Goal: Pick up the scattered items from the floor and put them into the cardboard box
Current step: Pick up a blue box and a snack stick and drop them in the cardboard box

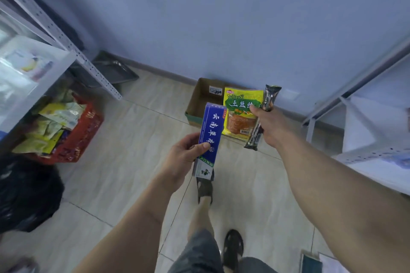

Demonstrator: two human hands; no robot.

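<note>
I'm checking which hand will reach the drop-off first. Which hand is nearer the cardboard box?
Right. The right hand, holding a yellow snack packet and dark wrapper, is up at the cardboard box. The left hand, gripping the blue carton, is lower, short of it.

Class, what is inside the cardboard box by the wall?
The cardboard box shows bare brown inner walls and a small label. The yellow snack packet held in front covers much of its interior, so any contents cannot be seen.
</note>
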